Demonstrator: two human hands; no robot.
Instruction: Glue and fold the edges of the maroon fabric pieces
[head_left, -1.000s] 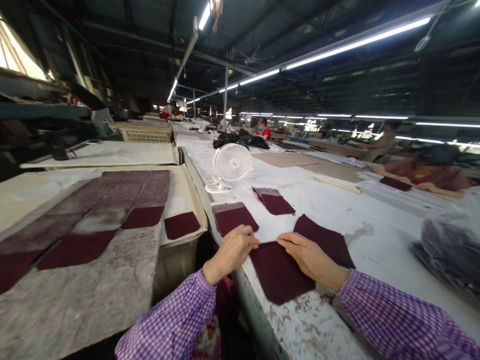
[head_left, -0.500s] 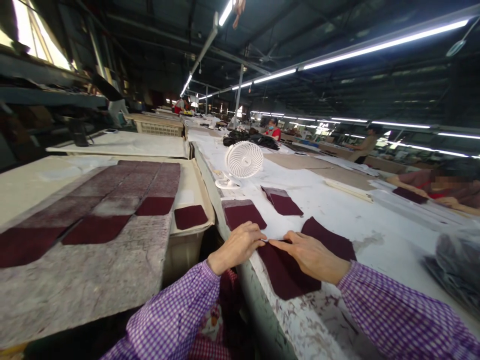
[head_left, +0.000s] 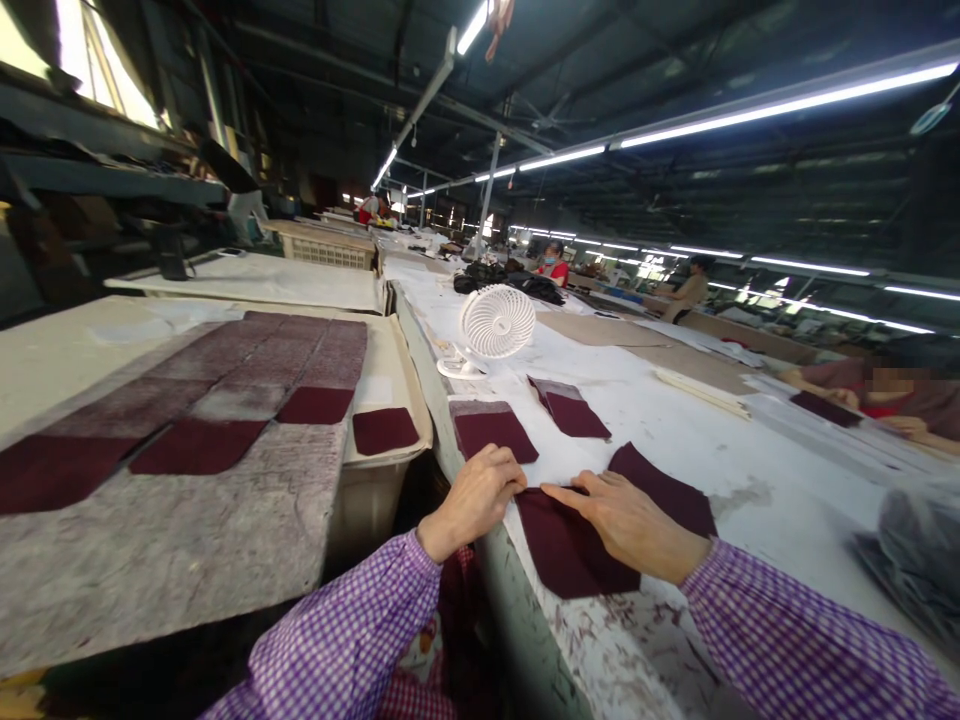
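In front of me a maroon fabric piece (head_left: 574, 555) lies at the near edge of the white table. My left hand (head_left: 480, 495) is closed in a pinch at its upper left corner; the fingertips partly hide what they grip. Across the piece's top edge lies my right hand (head_left: 630, 515), index finger stretched towards the left fingertips and the other fingers resting on the cloth. Beside the right hand is another maroon piece (head_left: 664, 485), partly covered by it. Beyond my hands are two pieces with greyish strips along their far edges, a left one (head_left: 495, 435) and a right one (head_left: 577, 412).
A white clip fan (head_left: 496, 322) stands on the white table (head_left: 750, 500). Left, across a gap, a grey board (head_left: 240, 540) carries rows of maroon pieces (head_left: 199, 445). A plastic bag (head_left: 919, 530) lies at right. A co-worker's arm (head_left: 814, 385) reaches in near another piece.
The small white bit at my left fingertips no longer shows. My left fingertips have shifted slightly left, away from my right index finger. The view has tilted a little.
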